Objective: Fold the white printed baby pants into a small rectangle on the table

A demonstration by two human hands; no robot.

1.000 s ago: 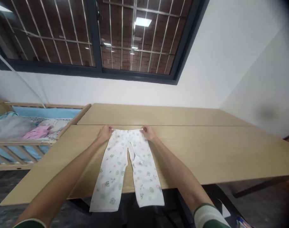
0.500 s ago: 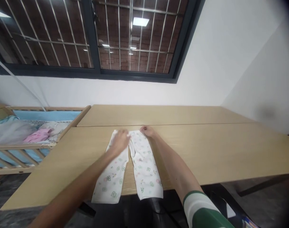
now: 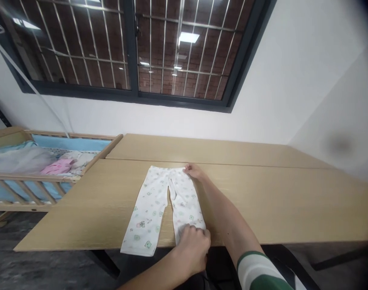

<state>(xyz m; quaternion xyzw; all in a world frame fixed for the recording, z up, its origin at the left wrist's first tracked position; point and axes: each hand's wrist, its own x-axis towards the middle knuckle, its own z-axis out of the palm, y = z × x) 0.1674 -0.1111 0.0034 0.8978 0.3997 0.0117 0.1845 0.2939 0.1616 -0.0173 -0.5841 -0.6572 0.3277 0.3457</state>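
Note:
A small pair of white baby trousers with a little coloured print lies flat on the light wooden table, waist away from me, legs reaching the near edge. My right hand rests on the right corner of the waistband, fingers pressed together on the cloth. My left hand has crossed over to the hem of the right trouser leg at the table's near edge, and its fingers are closed on that hem.
A wooden cot with blue lining, pink clothes and other fabric stands to the left of the table. A white wall and a dark-framed barred window lie behind. A second tabletop adjoins at the back.
My left hand left the left waistband corner, swept across the trousers and came down to grip the right leg's hem. My right hand stayed on the waistband.

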